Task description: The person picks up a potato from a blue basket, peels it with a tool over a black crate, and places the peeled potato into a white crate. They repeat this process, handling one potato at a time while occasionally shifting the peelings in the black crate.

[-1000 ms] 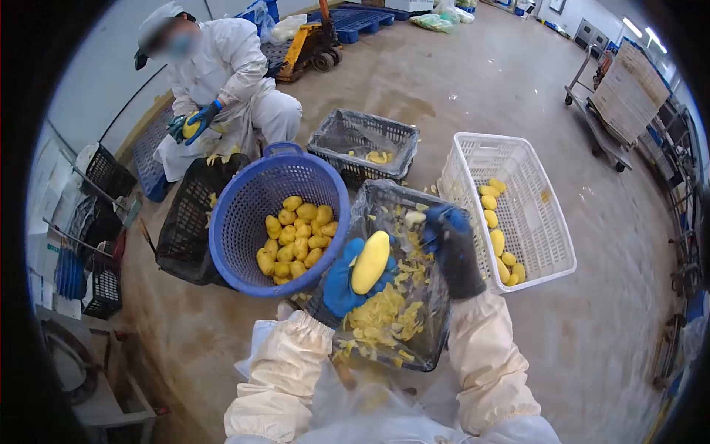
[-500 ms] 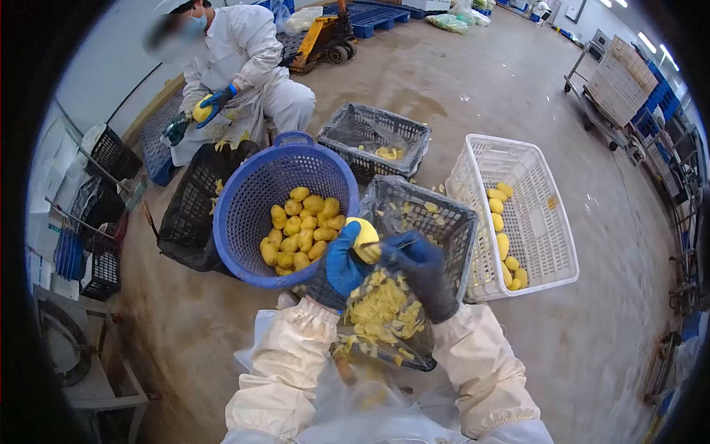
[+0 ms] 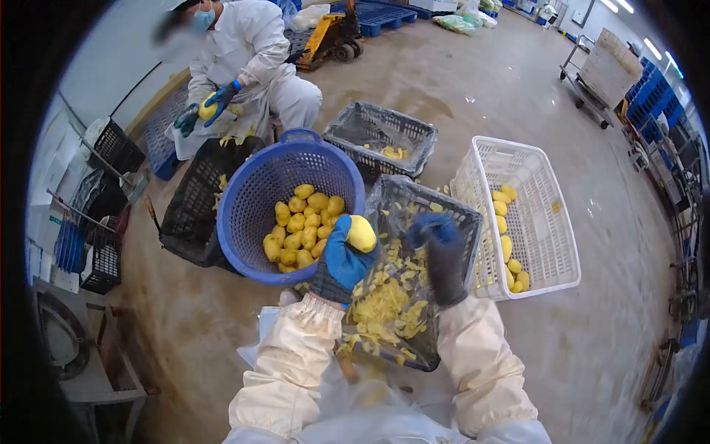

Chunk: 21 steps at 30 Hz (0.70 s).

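Observation:
In my left hand [image 3: 345, 260], gloved in blue, is a pale yellow peeled potato [image 3: 361, 234], its upper side showing above the fingers. My right hand [image 3: 441, 248], in a dark blue glove, is apart from the potato, over the right side of a black crate [image 3: 468, 222]. Motion smears its fingers, and whatever they may hold cannot be made out. Potato peelings [image 3: 384, 305] lie heaped on the clear plastic lining this crate. Left of it stands a blue round basket [image 3: 240, 200] with several yellow potatoes [image 3: 299, 233] inside.
A white crate [image 3: 543, 285] on the right has several peeled potatoes [image 3: 506, 244] along its left side. Behind is another black crate [image 3: 392, 122] with some peelings. At upper left a co-worker [image 3: 255, 44] crouches, holding a potato [image 3: 209, 107] over a dark crate [image 3: 188, 214].
My right hand has drawn away from the potato, to the right and slightly down. The potato has turned in my left hand, which stays near the basket. The co-worker's potato has shifted slightly.

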Motion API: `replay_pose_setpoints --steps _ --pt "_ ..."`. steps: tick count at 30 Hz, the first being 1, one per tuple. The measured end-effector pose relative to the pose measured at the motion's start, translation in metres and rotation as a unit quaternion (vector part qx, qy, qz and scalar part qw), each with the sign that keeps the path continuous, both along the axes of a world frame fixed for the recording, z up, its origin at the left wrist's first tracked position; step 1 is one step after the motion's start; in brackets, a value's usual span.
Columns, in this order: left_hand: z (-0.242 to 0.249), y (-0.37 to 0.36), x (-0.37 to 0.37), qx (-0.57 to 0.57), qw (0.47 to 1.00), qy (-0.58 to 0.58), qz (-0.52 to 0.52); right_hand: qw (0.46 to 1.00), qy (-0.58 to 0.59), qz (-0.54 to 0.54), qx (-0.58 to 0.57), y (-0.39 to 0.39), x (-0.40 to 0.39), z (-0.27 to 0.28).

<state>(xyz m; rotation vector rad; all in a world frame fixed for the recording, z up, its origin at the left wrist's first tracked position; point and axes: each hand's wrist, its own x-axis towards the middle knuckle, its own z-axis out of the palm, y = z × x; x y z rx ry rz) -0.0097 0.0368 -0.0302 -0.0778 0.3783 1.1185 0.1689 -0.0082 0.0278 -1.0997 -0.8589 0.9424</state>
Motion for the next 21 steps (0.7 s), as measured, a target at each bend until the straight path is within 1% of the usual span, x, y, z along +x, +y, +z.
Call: replay_pose_setpoints --steps 1,2,3,4,5,6,7,8,9,10,11,12,14,15,16,18,19,21 --pt "-0.013 0.006 -0.001 0.009 0.999 -0.029 -0.025 0.996 -0.062 0.049 0.036 -0.008 -0.02 -0.006" --pt "-0.013 0.007 0.0 0.017 0.997 -0.056 -0.051 0.985 -0.123 0.096 0.07 -0.014 -0.036 -0.01" --pt "-0.014 0.007 0.0 0.014 0.997 -0.055 -0.051 0.959 -0.245 0.063 0.126 -0.016 -0.044 -0.011" --pt "-0.015 0.007 0.001 -0.003 0.999 -0.024 -0.022 0.96 -0.243 0.062 0.123 -0.014 -0.041 -0.014" --pt "-0.01 0.006 0.002 -0.019 1.0 0.006 0.009 0.966 -0.243 0.02 0.085 -0.009 -0.032 -0.019" --pt "-0.001 0.003 0.003 -0.02 1.0 0.005 0.01 0.969 -0.243 -0.019 0.048 -0.003 -0.023 -0.017" --pt "0.008 0.0 0.003 -0.019 0.999 0.001 0.029 0.992 -0.108 -0.042 0.042 0.005 -0.012 -0.014" --pt "0.014 -0.002 0.003 -0.017 0.999 0.0 0.047 0.992 -0.108 -0.04 0.042 0.003 -0.014 -0.011" --pt "0.009 0.001 0.002 -0.015 0.999 0.001 0.046 0.983 -0.175 0.004 0.05 -0.001 -0.017 -0.009" --pt "-0.002 0.005 0.002 -0.003 1.0 0.009 0.013 0.967 -0.243 0.046 0.057 -0.007 -0.02 -0.01" --pt "-0.001 0.005 0.003 0.008 1.0 0.017 -0.021 0.953 -0.279 0.076 0.092 -0.015 -0.036 -0.015" --pt "0.0 0.005 0.005 0.006 1.0 0.018 -0.023 0.954 -0.278 0.074 0.09 -0.012 -0.034 -0.021" --pt "0.008 0.002 0.005 -0.037 0.999 -0.015 0.034 0.97 -0.23 0.019 0.078 0.004 -0.022 -0.033" --pt "0.02 -0.005 0.001 -0.018 0.999 0.036 0.019 0.995 -0.098 0.008 0.026 0.008 -0.012 -0.012" --pt "0.021 -0.005 0.0 -0.017 0.999 0.035 0.024 0.995 -0.099 0.014 0.027 0.008 -0.007 -0.011" --pt "0.023 -0.002 0.001 -0.041 0.999 -0.027 0.009 0.991 0.01 0.122 0.06 0.006 -0.003 -0.012" --pt "0.022 -0.001 0.002 -0.042 0.999 -0.027 0.007 0.983 -0.078 0.149 0.08 -0.002 -0.017 -0.02" --pt "0.019 -0.004 0.001 0.033 0.995 0.064 -0.066 0.978 -0.094 0.162 0.094 0.0 -0.018 -0.021"
